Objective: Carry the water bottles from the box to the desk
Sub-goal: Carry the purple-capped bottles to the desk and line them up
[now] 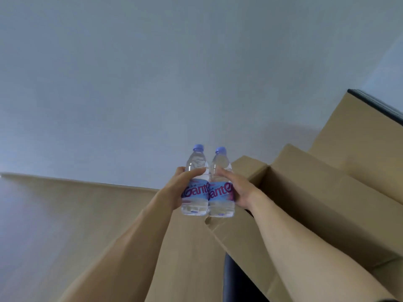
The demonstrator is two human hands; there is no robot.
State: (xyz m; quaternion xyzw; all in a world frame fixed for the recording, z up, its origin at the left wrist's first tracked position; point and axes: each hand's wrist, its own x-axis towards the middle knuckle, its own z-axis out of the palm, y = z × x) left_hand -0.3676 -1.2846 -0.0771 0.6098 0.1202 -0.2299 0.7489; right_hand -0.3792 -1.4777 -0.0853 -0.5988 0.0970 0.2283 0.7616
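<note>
Two clear water bottles with blue caps and blue-and-pink labels stand upright side by side in the air, touching each other. My left hand point(181, 188) grips the left bottle point(194, 199) around its middle. My right hand point(236, 188) grips the right bottle point(220, 201) the same way. Both bottles hang just left of the open cardboard box point(305, 205), above its near-left corner. The inside of the box is in shadow and its contents are hidden.
A pale wooden surface point(65, 214) stretches to the left below my arms. A plain grey-white wall point(174, 73) fills the upper view. More cardboard point(359, 131) rises behind the box at right, topped by a dark edge point(375, 103).
</note>
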